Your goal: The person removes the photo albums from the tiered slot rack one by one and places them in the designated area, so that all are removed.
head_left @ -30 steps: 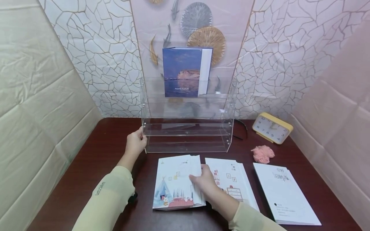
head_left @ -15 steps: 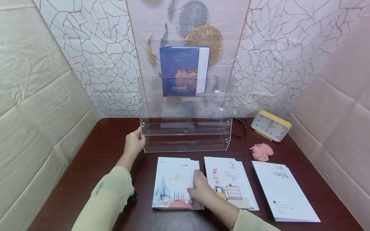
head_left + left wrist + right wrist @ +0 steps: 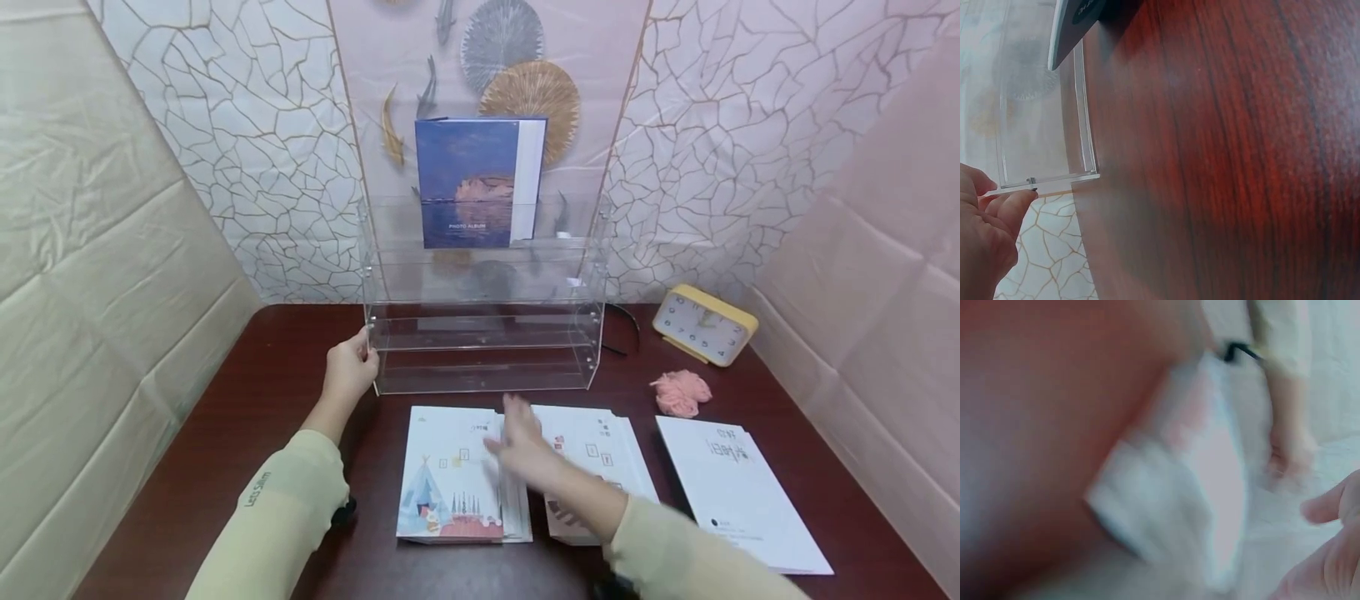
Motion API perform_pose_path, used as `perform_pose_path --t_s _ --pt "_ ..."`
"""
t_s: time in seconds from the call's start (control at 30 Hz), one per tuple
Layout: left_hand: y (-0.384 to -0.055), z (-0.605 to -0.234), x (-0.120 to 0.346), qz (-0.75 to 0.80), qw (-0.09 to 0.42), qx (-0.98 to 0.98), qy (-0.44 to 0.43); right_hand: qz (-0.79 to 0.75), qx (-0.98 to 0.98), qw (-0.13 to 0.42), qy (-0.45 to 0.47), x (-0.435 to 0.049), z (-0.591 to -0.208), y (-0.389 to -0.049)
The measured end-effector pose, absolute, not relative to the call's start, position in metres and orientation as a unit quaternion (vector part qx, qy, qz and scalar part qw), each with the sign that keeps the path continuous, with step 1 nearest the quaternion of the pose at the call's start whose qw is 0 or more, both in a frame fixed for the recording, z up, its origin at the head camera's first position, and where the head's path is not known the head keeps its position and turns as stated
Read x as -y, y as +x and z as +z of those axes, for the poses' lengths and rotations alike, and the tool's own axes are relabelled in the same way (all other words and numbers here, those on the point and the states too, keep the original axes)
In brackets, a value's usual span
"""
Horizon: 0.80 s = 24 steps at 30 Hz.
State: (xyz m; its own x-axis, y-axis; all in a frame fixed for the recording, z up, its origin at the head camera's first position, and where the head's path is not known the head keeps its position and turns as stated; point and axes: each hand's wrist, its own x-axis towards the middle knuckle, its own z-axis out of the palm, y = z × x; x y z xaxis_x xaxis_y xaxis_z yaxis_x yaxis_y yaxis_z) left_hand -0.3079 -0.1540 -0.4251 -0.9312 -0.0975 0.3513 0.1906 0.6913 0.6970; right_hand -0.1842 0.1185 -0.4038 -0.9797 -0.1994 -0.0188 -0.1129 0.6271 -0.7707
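My left hand (image 3: 349, 365) pinches the left side edge of a clear acrylic display rack (image 3: 480, 379) in the head view; its fingertips (image 3: 1021, 201) are at the rack's edge in the left wrist view. Blurred in motion, my right hand (image 3: 521, 446) has its fingers extended and holds nothing, over the gap between two white illustrated albums. The nearer one, a tent-picture album (image 3: 442, 479), lies flat in front of the rack. Partly behind my right forearm is the album with furniture pictures (image 3: 600, 429). A blue photo album (image 3: 468, 175) stands upright on the rack's top tier.
A third white album (image 3: 742, 492) lies at the right of the dark red table (image 3: 255, 400). Behind it are a pink yarn bundle (image 3: 681, 393) and a yellow-framed clock (image 3: 705, 325). A thin black cord (image 3: 637, 329) lies by the rack's right side.
My right hand has let go of the tent-picture album's right edge, lifted and moved forward. That album now lies flat and straighter. My left hand has stayed at the rack.
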Motion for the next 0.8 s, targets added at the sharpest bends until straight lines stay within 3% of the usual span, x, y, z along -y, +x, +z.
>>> perform_pose_path --t_s 0.27,0.37,0.53,0.8 --pt "-0.313 -0.424 0.156 -0.387 0.196 0.901 -0.026 -0.527 -0.831 -0.157 -0.083 -0.151 -0.263 -0.308" --pt "-0.314 -0.422 0.156 -0.388 0.201 0.899 -0.028 -0.55 -0.808 -0.199 -0.07 -0.158 -0.221 -0.345" --pt "-0.31 -0.423 0.156 -0.392 0.199 0.898 -0.026 -0.606 -0.772 -0.188 -0.037 -0.161 -0.192 -0.385" --pt "-0.309 -0.426 0.157 -0.392 0.198 0.898 -0.032 -0.587 -0.797 -0.14 -0.032 -0.155 -0.202 -0.411"
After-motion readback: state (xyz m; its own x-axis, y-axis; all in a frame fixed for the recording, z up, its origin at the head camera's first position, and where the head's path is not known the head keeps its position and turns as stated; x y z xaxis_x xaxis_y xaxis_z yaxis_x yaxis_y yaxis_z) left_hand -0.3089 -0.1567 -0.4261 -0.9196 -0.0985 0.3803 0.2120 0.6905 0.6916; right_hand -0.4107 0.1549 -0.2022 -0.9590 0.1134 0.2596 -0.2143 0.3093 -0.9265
